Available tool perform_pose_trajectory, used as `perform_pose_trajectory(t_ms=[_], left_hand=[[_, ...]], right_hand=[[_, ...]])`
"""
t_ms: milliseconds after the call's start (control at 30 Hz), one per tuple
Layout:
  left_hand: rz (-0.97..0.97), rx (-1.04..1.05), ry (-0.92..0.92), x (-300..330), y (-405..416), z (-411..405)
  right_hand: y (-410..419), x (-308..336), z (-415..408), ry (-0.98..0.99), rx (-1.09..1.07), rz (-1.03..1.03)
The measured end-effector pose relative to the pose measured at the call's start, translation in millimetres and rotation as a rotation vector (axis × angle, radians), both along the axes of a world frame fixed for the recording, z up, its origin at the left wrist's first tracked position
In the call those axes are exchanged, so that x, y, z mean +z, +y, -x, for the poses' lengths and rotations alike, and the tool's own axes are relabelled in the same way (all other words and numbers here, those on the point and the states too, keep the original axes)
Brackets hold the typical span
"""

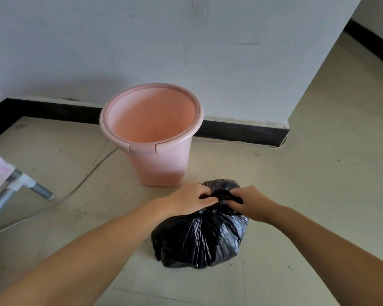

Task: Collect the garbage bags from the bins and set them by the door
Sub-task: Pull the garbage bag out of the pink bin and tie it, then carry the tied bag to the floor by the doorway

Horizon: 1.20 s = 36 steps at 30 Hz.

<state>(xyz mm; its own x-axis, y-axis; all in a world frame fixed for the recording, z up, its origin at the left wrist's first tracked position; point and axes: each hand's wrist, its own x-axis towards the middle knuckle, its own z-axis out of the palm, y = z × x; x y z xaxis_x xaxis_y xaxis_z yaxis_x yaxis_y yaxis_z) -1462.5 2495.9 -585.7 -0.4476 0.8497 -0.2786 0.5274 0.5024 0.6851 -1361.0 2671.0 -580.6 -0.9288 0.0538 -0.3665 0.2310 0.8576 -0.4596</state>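
**One bag, one bin, two hands at the bag's neck**

One full black plastic garbage bag (199, 237) sits on the pale tiled floor (307, 195), directly beneath both hands and out of the bin. Its gathered neck rises between the hands, and a loose fold of black film shows just beyond them. Two bare hands meet over this neck. The left hand (188, 200) has its fingers curled round the twisted plastic from the left side; the right hand (251, 203) pinches the same bunch from the right side. The two hands lie close together, nearly touching, with only the black plastic between them. Both forearms reach in from the lower corners.

One round pink plastic waste bin (152, 133) stands upright just beyond the hands, slightly to the left hand's side. Its inside shows bare pink walls with no liner. The bin stands near the bag; whether the two touch cannot be told. One thin white cable (84, 177) runs across the floor well to the left of the left hand, passing behind the bin. One grey metal tube leg (41, 191) with a white joint also lies far out on that side. One black skirting board (241, 129) lines the white wall (186, 40) beyond the bin.
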Motion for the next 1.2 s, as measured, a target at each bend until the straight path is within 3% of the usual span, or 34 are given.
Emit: perform_pose_trajectory(t_ms=[200,367,567,967,1200], left_hand=[[0.03,0.056,0.046,-1,-6,7],[0.098,0.065,-0.038,50,-12,-5],[0.139,0.053,-0.09,155,2,-28],[0.133,0.062,-0.172,429,-7,-38],[0.132,0.097,-0.164,528,-51,-37]], right_hand=[[-7,-2,7,0.004,-0.081,0.079],[-16,55,-8,-0.084,-0.067,0.083],[-5,170,-33,-0.166,-0.13,0.113],[-19,448,-51,-0.097,-0.149,0.09],[-59,537,-45,-0.061,-0.13,0.079]])
